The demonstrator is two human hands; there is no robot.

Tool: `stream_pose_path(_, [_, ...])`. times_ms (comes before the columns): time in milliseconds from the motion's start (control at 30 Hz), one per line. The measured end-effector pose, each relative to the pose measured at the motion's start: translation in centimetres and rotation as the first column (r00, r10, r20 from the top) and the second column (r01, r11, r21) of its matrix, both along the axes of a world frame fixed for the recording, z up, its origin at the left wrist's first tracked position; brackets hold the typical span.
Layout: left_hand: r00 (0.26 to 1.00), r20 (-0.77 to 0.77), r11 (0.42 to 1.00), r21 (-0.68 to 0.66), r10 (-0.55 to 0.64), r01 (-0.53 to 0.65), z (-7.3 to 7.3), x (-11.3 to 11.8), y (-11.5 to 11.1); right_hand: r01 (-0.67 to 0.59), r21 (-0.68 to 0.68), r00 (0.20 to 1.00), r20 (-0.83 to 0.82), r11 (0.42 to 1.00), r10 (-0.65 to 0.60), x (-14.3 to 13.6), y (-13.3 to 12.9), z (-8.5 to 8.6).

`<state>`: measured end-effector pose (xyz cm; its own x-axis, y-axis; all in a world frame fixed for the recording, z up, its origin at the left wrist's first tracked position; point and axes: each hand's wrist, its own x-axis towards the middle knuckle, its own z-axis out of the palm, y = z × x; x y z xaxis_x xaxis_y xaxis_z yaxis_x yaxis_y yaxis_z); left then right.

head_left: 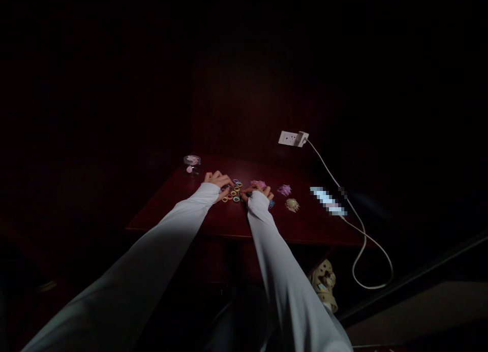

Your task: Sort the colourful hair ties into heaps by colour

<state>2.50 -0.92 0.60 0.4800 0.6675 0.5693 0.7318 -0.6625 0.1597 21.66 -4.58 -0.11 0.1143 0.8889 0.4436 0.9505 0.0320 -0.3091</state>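
Small coloured rings [234, 193] that look like hair ties, in yellow, green, purple and blue, lie spread on the dark red table between my hands. My left hand [217, 180] rests at their left edge, its fingers bent and apart over a few of them. On the right, my right hand [260, 191] has thumb and forefinger drawn together beside the rings. Whatever is between those fingertips is too small to make out. A pink pile [258, 183] of small thin pieces lies just behind my right hand, and a blue pile [272, 204] is partly hidden by it.
A purple pile [284, 190] and a beige pile [292, 205] lie farther right. A clear round container [192, 164] with pink things stands back left. A blurred-out phone [328, 201] lies at right, its white cable [360, 220] running to a wall socket [288, 138].
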Motion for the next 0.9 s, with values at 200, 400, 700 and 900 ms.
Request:
stream_pose_path(200, [1.0, 0.01, 1.0, -0.013, -0.016, 0.016, 0.12, -0.04, -0.13, -0.011, 0.019, 0.999, -0.032, 1.0, 0.011, -0.21, 0.11, 0.24])
stream_pose_path(400, [1.0, 0.024, 1.0, -0.022, -0.006, 0.006, 0.14, -0.09, -0.24, 0.018, -0.006, 0.999, -0.037, 1.0, -0.018, -0.39, -0.39, 0.59])
stream_pose_path(700, [1.0, 0.016, 0.999, -0.042, -0.011, 0.012, 0.28, 0.06, -0.21, -0.004, -0.015, 0.999, 0.032, 1.0, 0.005, -0.33, -0.54, 0.41])
stream_pose_path(900, [1.0, 0.025, 0.999, -0.049, 0.001, 0.0, 0.07, 0.08, 0.02, -0.015, -0.053, 0.999, -0.044, 0.998, 0.012, -0.32, -0.08, 0.64])
